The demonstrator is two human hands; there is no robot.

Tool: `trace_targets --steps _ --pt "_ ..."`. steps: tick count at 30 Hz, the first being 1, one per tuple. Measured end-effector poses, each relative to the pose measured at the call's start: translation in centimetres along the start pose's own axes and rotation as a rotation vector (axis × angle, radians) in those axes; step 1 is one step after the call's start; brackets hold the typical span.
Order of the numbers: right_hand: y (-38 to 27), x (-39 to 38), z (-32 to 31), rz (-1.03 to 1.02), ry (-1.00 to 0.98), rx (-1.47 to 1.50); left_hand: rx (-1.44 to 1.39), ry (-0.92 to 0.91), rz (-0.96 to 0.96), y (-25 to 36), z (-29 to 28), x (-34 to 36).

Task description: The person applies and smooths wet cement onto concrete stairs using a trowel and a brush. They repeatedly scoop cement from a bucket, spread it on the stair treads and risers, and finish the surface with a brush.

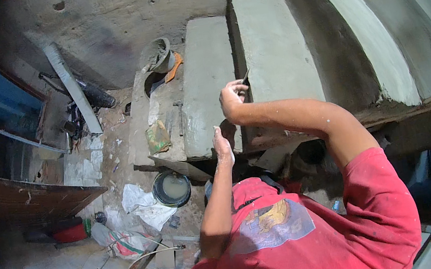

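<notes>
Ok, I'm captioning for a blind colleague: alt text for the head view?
A person holds a small pointed tool in the right hand by a grey step; the left hand is nearer their red shirt. A bucket of cloudy liquid stands on the littered floor.

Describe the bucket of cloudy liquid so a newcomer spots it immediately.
Find the grey stairs, then the green-and-yellow bag on a low step at their left. Below it in the picture, beside a white cloth on the floor, sits the dark round bucket. Cloudy liquid distinguishes it from the bucket near the wall.
</notes>
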State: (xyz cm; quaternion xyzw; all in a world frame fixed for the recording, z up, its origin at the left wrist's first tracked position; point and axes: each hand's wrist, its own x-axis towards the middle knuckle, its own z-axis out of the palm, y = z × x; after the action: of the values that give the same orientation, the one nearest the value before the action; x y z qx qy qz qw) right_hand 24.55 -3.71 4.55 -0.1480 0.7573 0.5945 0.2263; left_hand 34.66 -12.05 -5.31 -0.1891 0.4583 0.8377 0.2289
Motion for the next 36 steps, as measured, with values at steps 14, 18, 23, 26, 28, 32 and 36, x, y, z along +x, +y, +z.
trace_targets --steps 14,18,23,26,28,32,36 --pt "-5.7 -15.8 -3.8 -0.069 0.257 0.343 0.053 -0.272 0.211 -5.6 -6.4 4.4" --pt "-2.3 -13.1 -4.9 -0.168 0.321 0.423 0.597 -0.190 0.586 -4.9 -6.0 2.4" --pt "2.7 -5.9 -2.5 0.057 0.225 0.347 0.082 0.228 0.036 -4.2 -3.9 3.0" --pt "0.0 -6.8 -1.9 -0.120 0.097 0.266 -0.089 0.128 0.030 -3.8 -3.5 3.2" --pt "-3.4 -9.0 -2.7 -0.178 0.135 0.437 -0.181 -0.086 -0.053 -3.0 -3.9 2.6" --pt "-7.1 -11.5 -4.8 -0.152 0.302 0.628 -0.098 -0.017 0.100 -0.5 -3.5 1.2" --pt "-5.1 -10.7 -4.3 0.006 0.493 0.569 -0.170 -0.015 0.030 0.6 -3.6 1.6"
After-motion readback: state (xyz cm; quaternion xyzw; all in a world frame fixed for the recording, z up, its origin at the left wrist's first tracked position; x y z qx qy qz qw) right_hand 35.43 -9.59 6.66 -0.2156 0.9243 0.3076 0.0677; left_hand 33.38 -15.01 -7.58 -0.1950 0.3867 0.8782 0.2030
